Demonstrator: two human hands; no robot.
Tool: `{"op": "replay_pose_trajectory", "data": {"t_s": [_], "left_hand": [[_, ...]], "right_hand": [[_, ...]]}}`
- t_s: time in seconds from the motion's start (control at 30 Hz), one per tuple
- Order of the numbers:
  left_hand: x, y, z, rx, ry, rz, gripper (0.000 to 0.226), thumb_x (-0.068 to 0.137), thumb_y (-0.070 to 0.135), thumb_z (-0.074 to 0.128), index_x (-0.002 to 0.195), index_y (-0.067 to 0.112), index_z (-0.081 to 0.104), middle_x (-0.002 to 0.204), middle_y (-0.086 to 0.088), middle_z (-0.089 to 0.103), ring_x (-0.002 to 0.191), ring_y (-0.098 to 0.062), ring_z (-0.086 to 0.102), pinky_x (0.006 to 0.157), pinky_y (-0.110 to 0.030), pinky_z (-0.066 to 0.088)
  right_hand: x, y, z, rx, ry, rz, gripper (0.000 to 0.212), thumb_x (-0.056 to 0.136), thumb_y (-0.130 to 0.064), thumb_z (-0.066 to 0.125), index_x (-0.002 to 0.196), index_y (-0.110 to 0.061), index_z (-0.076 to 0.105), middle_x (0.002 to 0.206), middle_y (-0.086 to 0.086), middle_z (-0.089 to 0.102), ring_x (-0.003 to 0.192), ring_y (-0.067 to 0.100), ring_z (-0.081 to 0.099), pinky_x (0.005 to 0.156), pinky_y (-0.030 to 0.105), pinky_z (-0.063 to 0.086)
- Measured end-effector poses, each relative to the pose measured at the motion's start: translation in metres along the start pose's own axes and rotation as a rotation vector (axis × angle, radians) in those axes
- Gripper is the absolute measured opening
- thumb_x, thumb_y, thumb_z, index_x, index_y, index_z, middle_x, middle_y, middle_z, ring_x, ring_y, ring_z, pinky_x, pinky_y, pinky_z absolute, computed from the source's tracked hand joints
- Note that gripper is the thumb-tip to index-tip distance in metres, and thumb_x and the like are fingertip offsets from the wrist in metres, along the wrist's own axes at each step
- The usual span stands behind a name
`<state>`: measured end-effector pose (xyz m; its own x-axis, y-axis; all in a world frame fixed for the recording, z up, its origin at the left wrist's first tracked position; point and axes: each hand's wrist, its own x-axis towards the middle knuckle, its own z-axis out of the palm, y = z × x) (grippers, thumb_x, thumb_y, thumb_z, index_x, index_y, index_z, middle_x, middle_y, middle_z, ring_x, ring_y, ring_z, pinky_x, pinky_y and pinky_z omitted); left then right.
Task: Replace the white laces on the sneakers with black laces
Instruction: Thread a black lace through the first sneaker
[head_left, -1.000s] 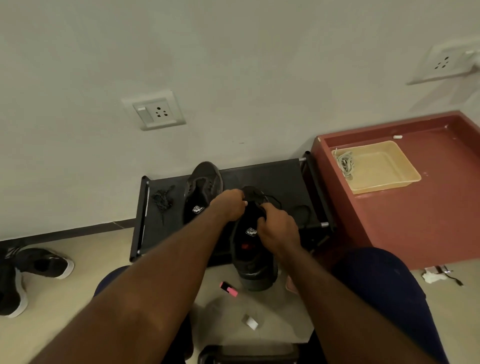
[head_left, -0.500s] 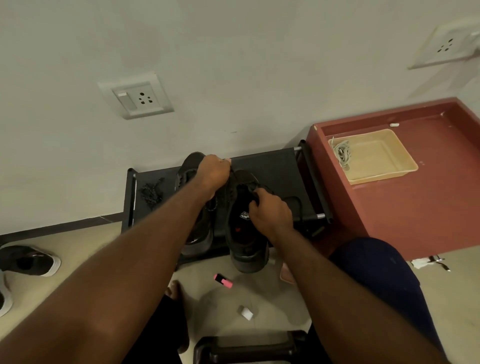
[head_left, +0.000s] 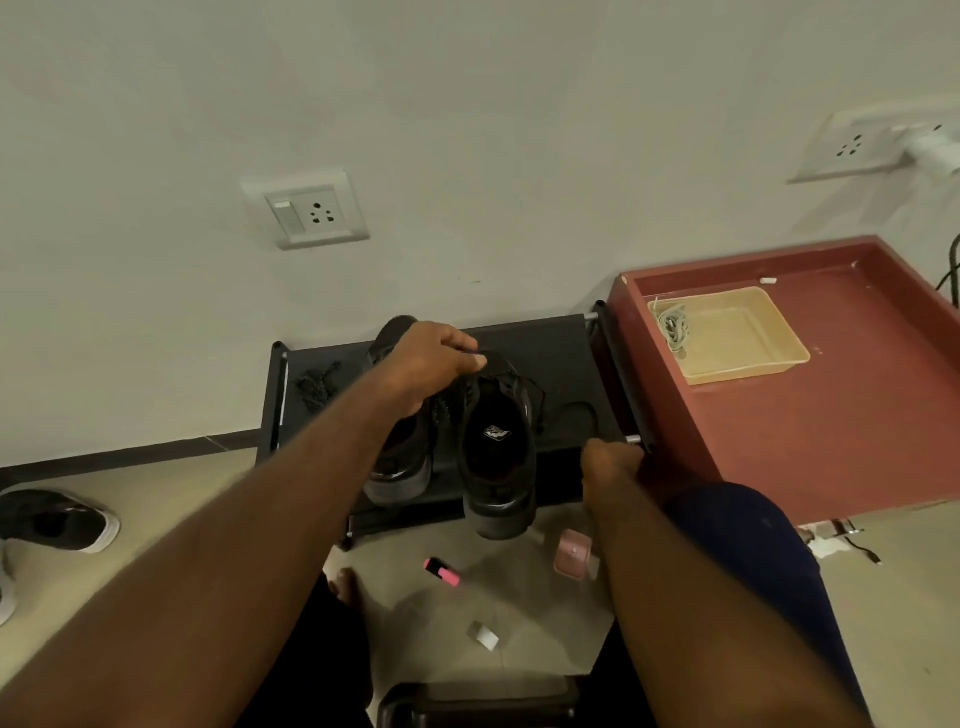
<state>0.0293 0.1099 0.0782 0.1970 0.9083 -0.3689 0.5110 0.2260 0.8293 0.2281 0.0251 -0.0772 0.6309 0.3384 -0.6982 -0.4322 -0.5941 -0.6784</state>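
Observation:
Two black sneakers sit side by side at the low black rack (head_left: 561, 353). The right sneaker (head_left: 498, 447) hangs over the rack's front edge, its heel toward me. My left hand (head_left: 426, 364) pinches it at the tongue. The left sneaker (head_left: 400, 462) lies partly under my left wrist. My right hand (head_left: 610, 462) is curled in a fist at the rack's front right rail, off the shoe. A heap of black laces (head_left: 317, 384) lies on the rack's left end. White laces (head_left: 672, 327) lie in the beige tray (head_left: 748, 364).
The tray stands on a red low table (head_left: 841, 426) to the right of the rack. On the floor lie a pink highlighter (head_left: 441, 570), a pink case (head_left: 571, 553) and a white scrap (head_left: 483, 635). Other shoes (head_left: 57, 519) sit far left. A black stool (head_left: 478, 701) is below.
My right hand let go of the right sneaker and moved right to the rack's front rail. My left hand keeps hold of the sneaker's tongue, and the shoe now rests further onto the rack.

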Motion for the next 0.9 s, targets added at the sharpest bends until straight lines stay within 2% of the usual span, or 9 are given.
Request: {"op": "replay_pose_trajectory", "data": {"t_s": [0.13,0.2,0.23,0.3,0.4,0.5,0.6,0.73,0.9], "left_hand": [[-0.014,-0.002,-0.015,0.078,0.118,0.008,0.024,0.100,0.004,0.050,0.085,0.006,0.069,0.071,-0.003,0.061,0.060,-0.009,0.054,0.047,-0.010,0.044],[-0.020,-0.001,-0.019,0.073,0.145,0.001,0.032,0.100,0.000,0.043,0.075,0.008,0.062,0.067,-0.004,0.058,0.053,-0.008,0.052,0.042,-0.010,0.041],[-0.024,0.002,-0.022,0.055,0.166,0.002,0.034,0.099,-0.001,0.041,0.073,0.010,0.059,0.067,-0.005,0.057,0.050,-0.007,0.053,0.042,-0.012,0.042],[-0.034,0.009,-0.028,0.083,0.222,0.042,0.034,0.097,-0.003,0.039,0.073,0.014,0.057,0.074,-0.006,0.058,0.054,-0.011,0.058,0.048,-0.021,0.045],[-0.050,0.028,-0.036,0.214,0.331,0.216,0.025,0.099,0.005,0.041,0.085,0.016,0.059,0.085,-0.008,0.063,0.070,-0.023,0.064,0.059,-0.031,0.052],[-0.073,0.067,-0.041,0.116,0.365,0.370,0.020,0.103,0.017,0.042,0.097,0.014,0.061,0.076,-0.005,0.067,0.057,-0.011,0.054,0.055,-0.028,0.043],[-0.095,0.112,-0.047,-0.008,0.307,0.464,0.017,0.105,0.021,0.042,0.109,0.013,0.058,0.076,-0.001,0.068,0.054,-0.008,0.053,0.055,-0.025,0.040],[-0.121,0.161,-0.055,-0.165,0.219,0.526,0.012,0.105,0.021,0.042,0.104,0.015,0.053,0.092,-0.003,0.073,0.073,-0.017,0.071,0.059,-0.024,0.050],[-0.137,0.208,-0.068,-0.260,0.362,0.616,0.014,0.097,0.017,0.058,0.090,0.009,0.067,0.092,-0.010,0.073,0.076,-0.016,0.067,0.066,-0.024,0.050]], "right_hand": [[-0.019,-0.009,-0.012,-0.204,-0.128,-0.087,0.035,0.095,-0.011,0.054,0.129,0.000,0.059,0.129,0.020,0.063,0.117,0.036,0.062,0.082,0.034,0.052],[-0.030,-0.013,-0.013,-0.345,-0.169,-0.116,0.031,0.100,-0.012,0.048,0.125,-0.009,0.066,0.126,0.012,0.067,0.118,0.030,0.063,0.085,0.031,0.051],[-0.037,-0.013,-0.014,-0.566,-0.170,-0.282,0.030,0.100,-0.011,0.048,0.120,-0.013,0.070,0.122,0.008,0.070,0.113,0.027,0.066,0.087,0.030,0.051],[-0.055,-0.026,-0.011,-0.189,-0.345,-0.151,0.023,0.095,-0.002,0.050,0.097,-0.010,0.071,0.096,0.010,0.071,0.082,0.026,0.071,0.071,0.032,0.053],[-0.106,-0.061,-0.029,-0.045,-0.456,-0.273,0.020,0.096,0.000,0.052,0.078,-0.009,0.056,0.069,0.009,0.056,0.051,0.017,0.051,0.048,0.026,0.045],[-0.161,-0.118,-0.048,-0.048,-0.580,-0.463,0.008,0.097,-0.001,0.054,0.094,-0.006,0.059,0.078,0.008,0.060,0.054,0.013,0.049,0.045,0.023,0.041],[-0.212,-0.173,-0.061,-0.078,-0.616,-0.596,0.021,0.096,0.006,0.053,0.113,-0.007,0.057,0.095,0.013,0.066,0.056,0.013,0.058,0.044,0.022,0.044],[-0.281,-0.223,-0.077,-0.209,-0.614,-0.858,0.017,0.099,-0.001,0.052,0.112,-0.009,0.059,0.095,0.010,0.074,0.048,0.010,0.059,0.044,0.021,0.044],[-0.340,-0.266,-0.084,-0.114,-0.626,-0.944,0.012,0.095,-0.001,0.055,0.095,-0.009,0.065,0.090,0.011,0.074,0.049,0.010,0.057,0.045,0.021,0.044]]}}
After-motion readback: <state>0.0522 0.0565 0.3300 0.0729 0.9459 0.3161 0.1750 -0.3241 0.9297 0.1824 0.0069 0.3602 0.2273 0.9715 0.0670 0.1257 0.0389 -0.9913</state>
